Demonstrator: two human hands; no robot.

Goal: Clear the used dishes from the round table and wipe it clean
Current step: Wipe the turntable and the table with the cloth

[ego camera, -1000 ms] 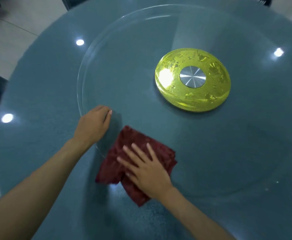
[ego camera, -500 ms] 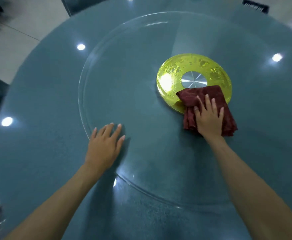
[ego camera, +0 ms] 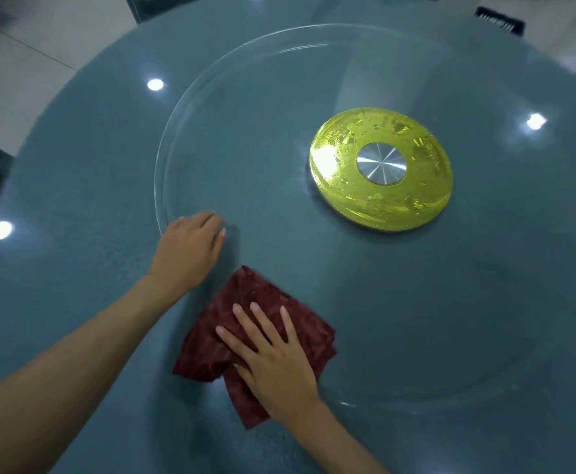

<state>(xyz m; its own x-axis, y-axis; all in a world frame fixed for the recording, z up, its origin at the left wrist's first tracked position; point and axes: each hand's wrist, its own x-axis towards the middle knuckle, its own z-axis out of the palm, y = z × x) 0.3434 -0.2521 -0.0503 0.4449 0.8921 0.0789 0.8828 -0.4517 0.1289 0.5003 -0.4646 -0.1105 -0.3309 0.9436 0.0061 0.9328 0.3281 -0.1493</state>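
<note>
Left hand (ego camera: 187, 253) lay curled, fingers together, on the turntable (ego camera: 245, 138) rim, holding nothing. Right hand (ego camera: 272, 357) pressed flat, fingers spread, on the cloth (ego camera: 245, 302) at the turntable's near edge on the counter (ego camera: 74, 186). Yellow hub (ego camera: 380, 169) sat further right, apart.

A dining room, likely a restaurant's: a large round teal desk (ego camera: 74, 186) carries a clear glass turntable (ego camera: 245, 138) on a gold hub (ego camera: 382, 196) beyond the right hand (ego camera: 272, 357), over pale floor tiles (ego camera: 23, 73).
</note>
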